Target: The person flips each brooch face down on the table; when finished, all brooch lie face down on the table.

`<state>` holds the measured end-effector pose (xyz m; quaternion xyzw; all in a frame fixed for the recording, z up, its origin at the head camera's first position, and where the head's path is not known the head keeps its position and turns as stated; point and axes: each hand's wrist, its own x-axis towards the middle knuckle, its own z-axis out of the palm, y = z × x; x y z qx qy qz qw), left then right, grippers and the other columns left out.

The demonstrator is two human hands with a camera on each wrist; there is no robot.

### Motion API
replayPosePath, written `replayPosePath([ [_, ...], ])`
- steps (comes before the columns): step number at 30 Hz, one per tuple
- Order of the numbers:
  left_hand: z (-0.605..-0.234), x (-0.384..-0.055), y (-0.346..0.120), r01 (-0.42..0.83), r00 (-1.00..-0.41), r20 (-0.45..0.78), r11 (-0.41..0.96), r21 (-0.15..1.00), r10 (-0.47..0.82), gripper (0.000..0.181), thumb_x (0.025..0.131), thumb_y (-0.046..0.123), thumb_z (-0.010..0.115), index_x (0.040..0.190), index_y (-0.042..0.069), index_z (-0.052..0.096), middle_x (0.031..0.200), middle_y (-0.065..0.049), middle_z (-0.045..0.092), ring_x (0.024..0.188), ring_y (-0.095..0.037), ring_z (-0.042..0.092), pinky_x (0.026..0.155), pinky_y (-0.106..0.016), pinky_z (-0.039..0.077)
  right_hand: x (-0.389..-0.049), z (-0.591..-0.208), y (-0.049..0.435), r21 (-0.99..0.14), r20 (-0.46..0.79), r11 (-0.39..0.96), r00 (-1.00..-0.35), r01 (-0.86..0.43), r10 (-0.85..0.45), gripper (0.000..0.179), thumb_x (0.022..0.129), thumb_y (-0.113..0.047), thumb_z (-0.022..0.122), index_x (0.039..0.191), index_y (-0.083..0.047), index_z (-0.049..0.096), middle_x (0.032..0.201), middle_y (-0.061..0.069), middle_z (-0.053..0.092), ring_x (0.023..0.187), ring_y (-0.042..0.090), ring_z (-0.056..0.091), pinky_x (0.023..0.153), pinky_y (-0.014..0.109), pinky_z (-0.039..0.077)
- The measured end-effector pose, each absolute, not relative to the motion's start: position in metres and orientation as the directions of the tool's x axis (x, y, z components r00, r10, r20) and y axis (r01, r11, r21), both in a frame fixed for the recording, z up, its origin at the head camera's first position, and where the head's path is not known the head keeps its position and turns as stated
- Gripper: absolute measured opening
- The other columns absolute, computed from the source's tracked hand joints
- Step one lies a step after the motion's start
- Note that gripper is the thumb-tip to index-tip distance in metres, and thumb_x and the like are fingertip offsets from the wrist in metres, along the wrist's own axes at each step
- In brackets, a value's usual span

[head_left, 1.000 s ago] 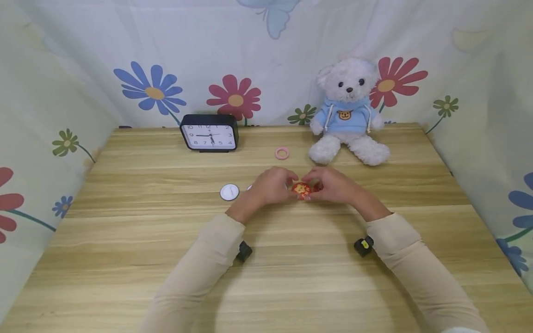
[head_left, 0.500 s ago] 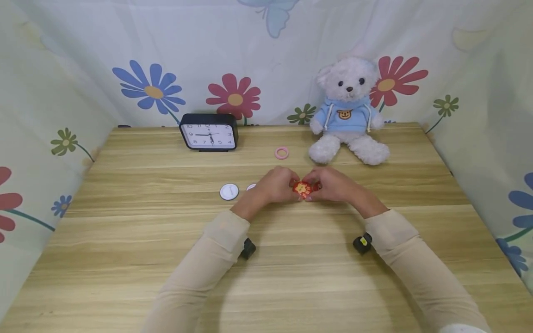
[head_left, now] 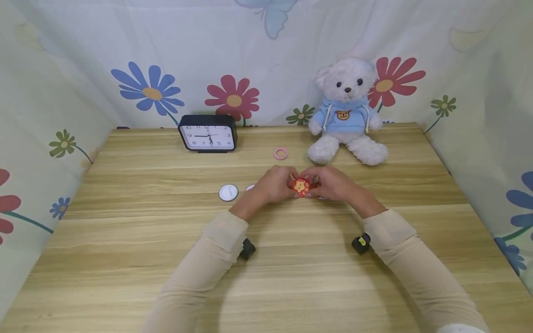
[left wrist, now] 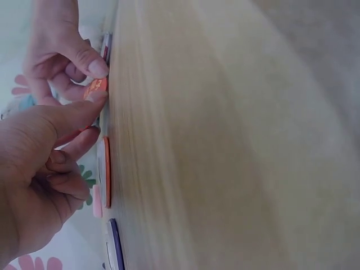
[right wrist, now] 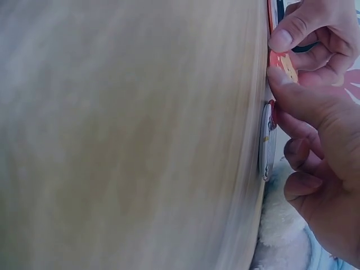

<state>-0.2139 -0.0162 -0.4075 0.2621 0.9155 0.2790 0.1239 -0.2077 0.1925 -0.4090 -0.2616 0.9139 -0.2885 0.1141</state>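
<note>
A round red badge (head_left: 300,186) with a yellow flower-shaped design is held up between both hands, just above the table. My left hand (head_left: 273,186) pinches its left edge between thumb and fingers, and my right hand (head_left: 333,185) pinches the right edge. In the left wrist view, the badge (left wrist: 95,87) is partly hidden by the thumbs. Under the left hand lies a disc with an orange-red rim (left wrist: 107,171). Beneath the right fingers, a white-sided disc (right wrist: 267,140) with some red lies on the table. A white disc with a dark rim (head_left: 228,192) lies farther left.
A black desk clock (head_left: 208,134) stands at the back left of the wooden table (head_left: 291,277). A pink ring (head_left: 281,153) lies beyond the hands. The white teddy bear (head_left: 347,115) in a blue hoodie sits at the back right, before a flowered curtain.
The left hand has shifted slightly right to grip the red badge. The badge has turned a little between the fingers, and a sliver of white disc now shows below the right hand.
</note>
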Motion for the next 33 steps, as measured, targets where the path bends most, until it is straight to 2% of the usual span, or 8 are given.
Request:
replayPosePath([
  [5,-0.4071,-0.2149,-0.0162,0.43,-0.841,-0.027,0.698,0.573,0.54,0.031,0.084,0.013,0.082,0.111,0.007,0.069,0.091,-0.007,0.077,0.086,-0.018,0.07,0.081,-0.033,0.056,-0.207,-0.4064,0.1922,-0.563,-0.027,0.718,-0.859,-0.41,-0.512,0.037,0.088,-0.012,0.079,0.124,-0.013,0.07,0.095,0.007,0.075,0.076,0.015,0.065,0.072,0.032,0.051],
  [11,-0.4068,-0.2147,-0.0166,0.486,-0.831,0.041,0.69,0.536,0.554,0.011,0.087,0.011,0.077,0.098,0.008,0.076,0.093,-0.006,0.078,0.09,-0.02,0.071,0.085,-0.037,0.056,-0.2053,-0.4053,0.1928,-0.505,0.054,0.735,-0.867,-0.452,-0.496,0.016,0.091,-0.015,0.076,0.106,-0.012,0.079,0.088,0.002,0.078,0.068,0.009,0.059,0.067,0.03,0.048],
  [15,-0.4087,-0.2144,-0.0184,0.513,-0.814,0.037,0.688,0.514,0.579,0.009,0.091,0.014,0.074,0.097,0.011,0.08,0.095,-0.003,0.08,0.088,-0.015,0.069,0.085,-0.035,0.056,-0.2051,-0.4075,0.1943,-0.452,0.091,0.735,-0.846,-0.506,-0.526,0.009,0.091,-0.017,0.075,0.097,-0.013,0.081,0.08,-0.001,0.077,0.066,0.006,0.058,0.067,0.03,0.049],
  [18,-0.4095,-0.2139,-0.0201,0.518,-0.799,0.021,0.67,0.532,0.601,0.011,0.093,0.017,0.073,0.097,0.011,0.081,0.092,-0.002,0.08,0.079,-0.01,0.062,0.078,-0.029,0.053,-0.2047,-0.4079,0.1953,-0.413,0.097,0.727,-0.82,-0.549,-0.564,0.008,0.092,-0.015,0.074,0.094,-0.013,0.081,0.078,-0.002,0.075,0.067,0.008,0.06,0.068,0.032,0.051],
  [25,-0.4101,-0.2155,-0.0233,0.48,-0.775,0.001,0.587,0.652,0.632,0.021,0.096,0.026,0.07,0.094,0.009,0.082,0.078,-0.002,0.076,0.064,-0.005,0.049,0.06,-0.019,0.039,-0.2032,-0.4037,0.1958,-0.384,0.072,0.71,-0.785,-0.591,-0.615,0.014,0.091,-0.008,0.073,0.102,-0.012,0.081,0.095,0.005,0.079,0.084,0.016,0.071,0.078,0.04,0.058],
  [33,-0.4071,-0.2157,-0.0229,0.457,-0.789,-0.048,0.637,0.621,0.612,0.017,0.09,0.025,0.078,0.087,0.008,0.081,0.066,0.004,0.064,0.062,-0.007,0.046,0.059,-0.019,0.035,-0.2063,-0.4073,0.1969,-0.475,0.032,0.654,-0.754,-0.588,-0.656,0.02,0.088,-0.021,0.079,0.106,-0.01,0.08,0.087,0.002,0.073,0.07,0.007,0.059,0.066,0.024,0.05],
])
